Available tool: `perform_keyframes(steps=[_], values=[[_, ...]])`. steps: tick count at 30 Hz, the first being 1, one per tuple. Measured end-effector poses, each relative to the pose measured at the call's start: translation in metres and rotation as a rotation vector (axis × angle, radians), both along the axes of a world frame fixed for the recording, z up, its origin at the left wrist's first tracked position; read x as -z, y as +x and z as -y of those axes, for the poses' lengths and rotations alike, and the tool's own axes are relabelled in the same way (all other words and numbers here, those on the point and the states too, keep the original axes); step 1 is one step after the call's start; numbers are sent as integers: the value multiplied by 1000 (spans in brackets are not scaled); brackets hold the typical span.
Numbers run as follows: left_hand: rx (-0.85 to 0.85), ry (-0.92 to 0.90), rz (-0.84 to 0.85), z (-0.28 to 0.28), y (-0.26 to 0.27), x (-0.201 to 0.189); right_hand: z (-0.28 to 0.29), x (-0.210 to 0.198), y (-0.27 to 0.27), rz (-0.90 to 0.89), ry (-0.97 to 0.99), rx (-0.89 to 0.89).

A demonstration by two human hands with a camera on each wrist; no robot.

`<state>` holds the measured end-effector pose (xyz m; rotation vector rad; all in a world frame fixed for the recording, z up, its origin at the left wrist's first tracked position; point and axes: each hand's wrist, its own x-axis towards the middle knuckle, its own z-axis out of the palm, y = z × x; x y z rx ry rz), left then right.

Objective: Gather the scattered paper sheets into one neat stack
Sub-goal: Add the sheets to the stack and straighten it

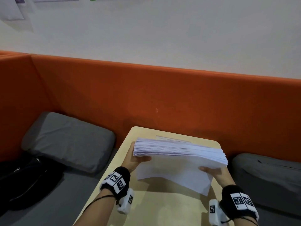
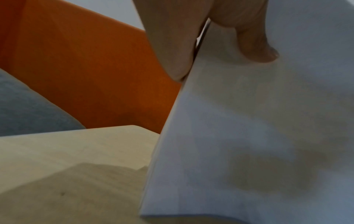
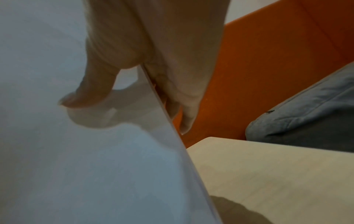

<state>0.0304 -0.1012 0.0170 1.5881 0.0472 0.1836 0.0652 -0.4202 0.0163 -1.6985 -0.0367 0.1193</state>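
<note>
My left hand (image 1: 136,160) and right hand (image 1: 211,171) each clamp a short side of the paper stack (image 1: 179,162), thumb on the near face and fingers behind, holding it tilted on edge above the middle of the table (image 1: 146,207), clear of its far edge. I'd judge it heavy but floppy, with slick sheets that can fan out, so gripping both sides seems right. Head view shows the uneven top edges; wrist views show only my thumbs (image 2: 254,45) pinching.
</note>
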Motion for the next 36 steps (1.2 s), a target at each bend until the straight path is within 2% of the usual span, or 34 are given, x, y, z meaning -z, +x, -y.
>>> perform_keyframes(steps=[3,7,11,14,16,20,22,26,32,36], values=[[-76,-27,-15,6,1,4,-3,6,1,25,34,79],[-176,-65,53,13,2,4,-12,6,-2,57,30,222],[-292,-94,185,19,10,-28,-26,-29,4,187,112,299],[-248,-172,257,15,12,-58,-37,-63,4,274,235,291],[-207,-178,291,5,11,-64,-39,-72,1,314,259,252],[-159,-38,166,-11,-4,-27,-36,-38,-13,184,202,160],[-143,-61,36,-13,-13,-5,-37,-17,-18,88,155,132],[-124,-62,-37,-16,-10,6,-38,-10,-15,-2,168,144],[-161,-75,-13,-13,-7,-4,-41,-23,-12,61,140,164],[-156,-116,34,-18,-2,-13,-37,-44,-12,152,190,93]])
